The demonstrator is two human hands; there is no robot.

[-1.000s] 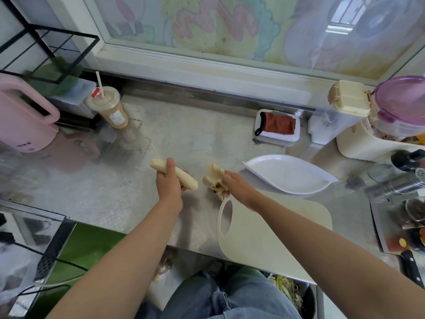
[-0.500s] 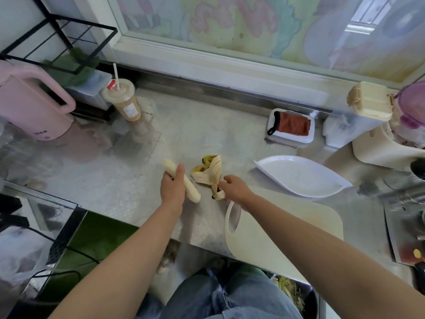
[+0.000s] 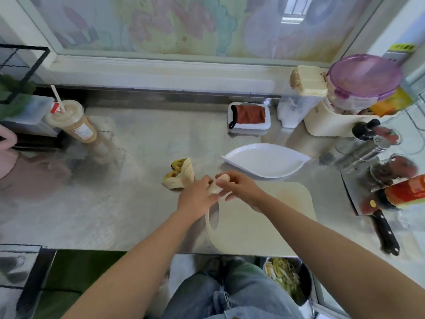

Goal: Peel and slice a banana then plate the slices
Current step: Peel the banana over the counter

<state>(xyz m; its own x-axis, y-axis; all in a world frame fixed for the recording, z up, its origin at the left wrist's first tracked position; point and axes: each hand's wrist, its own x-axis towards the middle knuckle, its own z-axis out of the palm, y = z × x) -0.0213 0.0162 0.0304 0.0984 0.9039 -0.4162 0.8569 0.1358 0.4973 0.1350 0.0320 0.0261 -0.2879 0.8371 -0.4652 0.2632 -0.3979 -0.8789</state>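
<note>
Banana [image 3: 217, 186], peeled, sits at centre frame, held between your two hands just above the upper left corner of the cutting board [image 3: 264, 217]. Your left hand [image 3: 195, 199] wraps its fingers around the lower part of the fruit; your right hand [image 3: 239, 187] pinches the upper end, fingertips closed on the pale flesh, with the lower fingers spread loose. The empty peel [image 3: 179, 174] lies on the steel counter [image 3: 115, 203] just left of your hands, touching neither board nor plate.

The step in hand appears to be readying the bare fruit for slicing. Hold it lightly: ripe flesh bruises and snaps under a firm pinch. Lay it flat along the middle of the board, well inside the edges and clear of the handle hole at the board's left side.

The white leaf-shaped plate [image 3: 264, 162] waits just beyond the board's far edge, upper right of your hands. The knife [image 3: 377, 217] rests at the right of the frame, well apart from the board; you need a free right hand to fetch it, so set the fruit down first.
</note>
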